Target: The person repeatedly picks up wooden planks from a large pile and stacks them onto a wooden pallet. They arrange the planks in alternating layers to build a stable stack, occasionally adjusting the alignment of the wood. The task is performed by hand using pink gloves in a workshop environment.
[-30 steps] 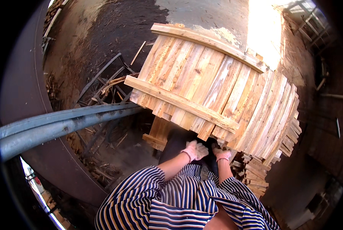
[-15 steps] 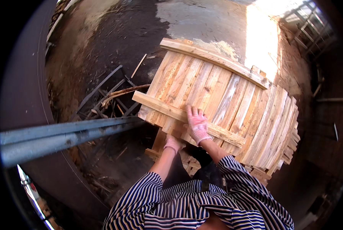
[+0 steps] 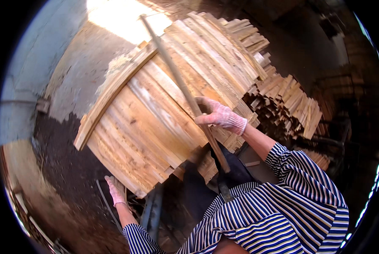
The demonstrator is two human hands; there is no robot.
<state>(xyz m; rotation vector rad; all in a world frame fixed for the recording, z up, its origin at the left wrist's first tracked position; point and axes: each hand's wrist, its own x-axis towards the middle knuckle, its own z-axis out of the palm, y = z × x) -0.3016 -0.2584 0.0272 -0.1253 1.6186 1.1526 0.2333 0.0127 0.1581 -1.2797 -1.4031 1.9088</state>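
My right hand (image 3: pixel 221 115), in a pink-white knit glove, grips a long wooden batten (image 3: pixel 179 82) around its middle. The batten is slanted across a layer of side-by-side boards (image 3: pixel 151 122), one end toward my lap and the other past the far side. My left hand (image 3: pixel 116 190), gloved alike, is at the stack's near left corner with its fingers stretched out and holding nothing. Whether it touches the board ends I cannot tell. Along the layer's far side another batten (image 3: pixel 115 95) lies across the boards.
More stacked wood pieces (image 3: pixel 289 103) stand to the right of the boards. A blue-grey metal bar (image 3: pixel 152 207) lies low, near my left forearm. Dark dirt floor (image 3: pixel 62 156) is at the left, and a sunlit patch (image 3: pixel 121 19) at the far side.
The view has turned to the right. The near batten, earlier flat across the boards under my right hand, appears lifted in that hand. My left hand has moved out to the stack's left corner.
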